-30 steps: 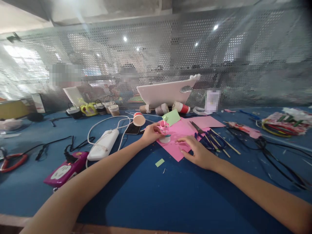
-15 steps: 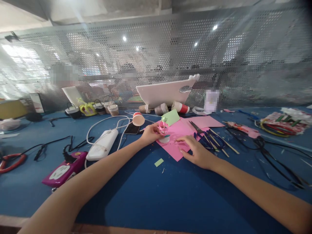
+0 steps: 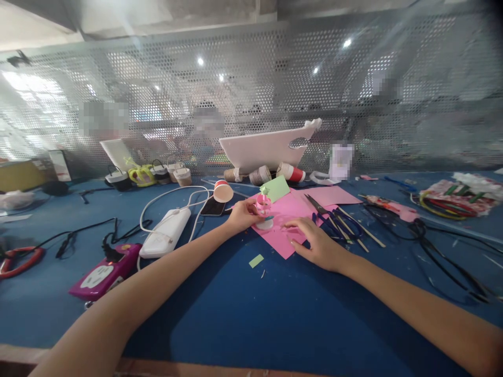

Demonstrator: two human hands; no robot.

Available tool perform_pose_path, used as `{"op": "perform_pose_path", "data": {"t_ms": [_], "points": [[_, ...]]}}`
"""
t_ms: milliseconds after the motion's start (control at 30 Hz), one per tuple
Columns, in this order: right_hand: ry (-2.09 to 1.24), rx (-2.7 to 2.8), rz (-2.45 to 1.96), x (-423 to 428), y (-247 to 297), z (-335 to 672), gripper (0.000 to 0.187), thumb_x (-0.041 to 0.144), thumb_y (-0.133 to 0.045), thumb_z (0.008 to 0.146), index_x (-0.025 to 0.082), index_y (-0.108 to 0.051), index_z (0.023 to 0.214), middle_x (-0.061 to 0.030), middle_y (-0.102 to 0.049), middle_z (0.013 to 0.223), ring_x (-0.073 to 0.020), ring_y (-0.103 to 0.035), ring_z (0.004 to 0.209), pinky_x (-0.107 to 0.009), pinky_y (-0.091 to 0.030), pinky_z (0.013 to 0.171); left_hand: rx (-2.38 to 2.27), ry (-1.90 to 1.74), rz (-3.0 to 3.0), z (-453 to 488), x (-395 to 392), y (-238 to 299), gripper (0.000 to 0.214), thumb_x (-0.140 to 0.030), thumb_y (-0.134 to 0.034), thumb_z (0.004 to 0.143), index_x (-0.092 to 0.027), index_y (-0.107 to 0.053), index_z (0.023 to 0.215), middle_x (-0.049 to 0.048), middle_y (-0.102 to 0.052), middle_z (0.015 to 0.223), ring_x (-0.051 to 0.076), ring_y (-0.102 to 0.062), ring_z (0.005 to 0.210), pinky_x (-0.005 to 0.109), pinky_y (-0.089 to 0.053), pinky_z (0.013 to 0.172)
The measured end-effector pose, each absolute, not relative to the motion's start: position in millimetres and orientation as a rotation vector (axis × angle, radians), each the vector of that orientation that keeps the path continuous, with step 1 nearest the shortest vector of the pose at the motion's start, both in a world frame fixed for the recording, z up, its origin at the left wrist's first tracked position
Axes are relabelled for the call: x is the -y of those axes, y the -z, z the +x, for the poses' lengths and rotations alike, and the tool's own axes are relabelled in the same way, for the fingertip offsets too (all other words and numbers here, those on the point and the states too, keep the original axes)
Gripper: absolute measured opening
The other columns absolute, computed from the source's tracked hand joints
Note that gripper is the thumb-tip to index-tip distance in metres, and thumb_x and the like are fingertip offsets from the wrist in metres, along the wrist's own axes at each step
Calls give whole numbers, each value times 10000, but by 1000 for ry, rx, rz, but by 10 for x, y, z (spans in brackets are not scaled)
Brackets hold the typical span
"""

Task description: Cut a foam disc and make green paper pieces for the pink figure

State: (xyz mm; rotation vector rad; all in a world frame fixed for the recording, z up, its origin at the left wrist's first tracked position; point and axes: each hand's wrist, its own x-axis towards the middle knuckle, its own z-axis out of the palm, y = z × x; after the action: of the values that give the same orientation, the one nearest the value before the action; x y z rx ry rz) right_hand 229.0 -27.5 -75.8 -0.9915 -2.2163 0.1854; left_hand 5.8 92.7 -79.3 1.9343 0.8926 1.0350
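My left hand (image 3: 242, 215) pinches the side of a small paper craft (image 3: 263, 201), made of pink strips with a light green piece on top. Under the craft sits a round white base (image 3: 264, 224). Pink paper sheets (image 3: 285, 246) lie beneath, with a light green sheet (image 3: 278, 186) at their back edge. Over the right part of the pink paper, my right hand (image 3: 316, 243) hovers or rests with thumb and fingers apart and nothing between them. Scissors (image 3: 322, 209) with blue handles and several thin wooden sticks (image 3: 369, 230) lie just beyond it.
Left of my hands are a white power strip (image 3: 167, 233), a magenta device (image 3: 105, 272) with cables, a phone (image 3: 212, 207) and a tipped paper cup (image 3: 223, 191). A white board (image 3: 267, 149) leans at the back behind twine rolls (image 3: 260, 175). A glue gun (image 3: 393, 208) lies right.
My left hand and the paper craft have shifted very slightly. My right hand stays in nearly the same place.
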Motion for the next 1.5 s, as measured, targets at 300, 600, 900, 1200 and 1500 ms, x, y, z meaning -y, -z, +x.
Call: {"op": "perform_pose_path", "data": {"t_ms": [300,600,900,1200,1500], "points": [[-181,2227,-983,280,746,2285,343,179,-486,868,264,-471,1199,-93,-577,1140,-247,-536,1119,-466,-466,945,-959,-1095,1868,72,-895,749,396,-250,-844,508,-147,-663,845,23,-693,645,167,-651,620,274,-511,600],[-184,2227,-984,277,760,2291,332,187,-488,873,262,-474,1196,-91,-577,1149,-241,-531,1121,-458,-459,950,-919,-1113,1863,79,-877,740,435,-249,-849,520,-134,-643,886,39,-696,678,161,-656,641,285,-524,635],[-193,2229,-993,283,748,2287,331,185,-492,870,266,-483,1191,-84,-578,1133,-236,-527,1124,-451,-461,954,-918,-1091,1925,64,-894,746,453,-240,-825,563,-139,-659,971,48,-711,718,177,-671,681,285,-532,646],[-219,2223,-998,289,742,2278,327,188,-492,873,261,-486,1192,-89,-573,1119,-234,-527,1126,-446,-464,959,-880,-1056,1982,60,-917,787,466,-222,-796,590,-151,-639,1023,23,-701,719,156,-664,676,273,-530,648],[-209,2227,-1001,285,750,2278,315,203,-490,877,259,-490,1187,-90,-583,1118,-240,-550,1099,-456,-479,933,-786,-1026,1945,84,-888,745,415,-215,-760,627,-155,-639,1019,51,-709,842,166,-671,754,277,-527,676]]}}
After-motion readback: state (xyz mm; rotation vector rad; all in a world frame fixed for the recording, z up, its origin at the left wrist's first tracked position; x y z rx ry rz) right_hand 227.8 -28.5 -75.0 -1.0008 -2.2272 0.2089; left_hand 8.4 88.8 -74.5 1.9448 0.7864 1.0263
